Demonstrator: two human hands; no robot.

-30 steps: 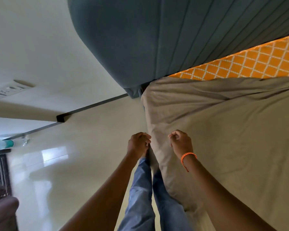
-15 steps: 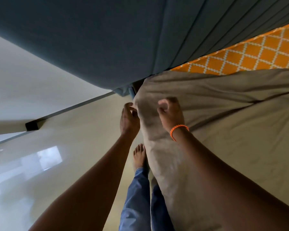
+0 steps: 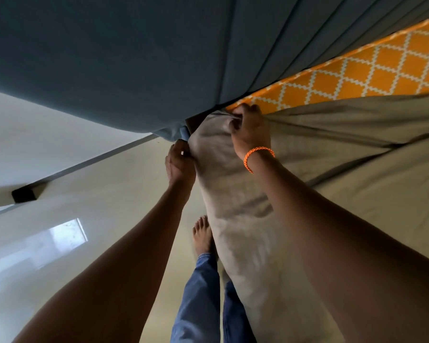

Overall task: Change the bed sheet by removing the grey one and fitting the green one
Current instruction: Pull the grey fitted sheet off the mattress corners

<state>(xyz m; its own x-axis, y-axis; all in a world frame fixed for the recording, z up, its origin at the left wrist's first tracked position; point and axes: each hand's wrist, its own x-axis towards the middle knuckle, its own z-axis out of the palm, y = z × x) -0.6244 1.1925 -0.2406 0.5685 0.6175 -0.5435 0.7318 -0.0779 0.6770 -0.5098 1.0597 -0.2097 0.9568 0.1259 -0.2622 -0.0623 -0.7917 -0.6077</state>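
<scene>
Moved since half a second ago: both your hands sit further up the mattress corner, nearer the headboard [image 3: 109,58]. Head view, itemised. Left hand [image 3: 180,164]: fingers curled, pinching the grey sheet [image 3: 233,194] at the corner's side edge. Right hand [image 3: 249,129]: fingers clamped on a bunch of the same sheet at the top of the corner, beside the orange patterned mattress [image 3: 357,73]. Grey sheet: covers the bed, creased, corner partly gathered. Orange wristband [image 3: 258,154] on your right wrist. Bare foot [image 3: 202,233] on the floor [image 3: 84,194].

The bed [image 3: 357,70], orange-patterned, carries the grey sheet [image 3: 357,206], creased and seemingly bunched at its corner; the glossy floor [image 3: 124,194] lies below.
</scene>
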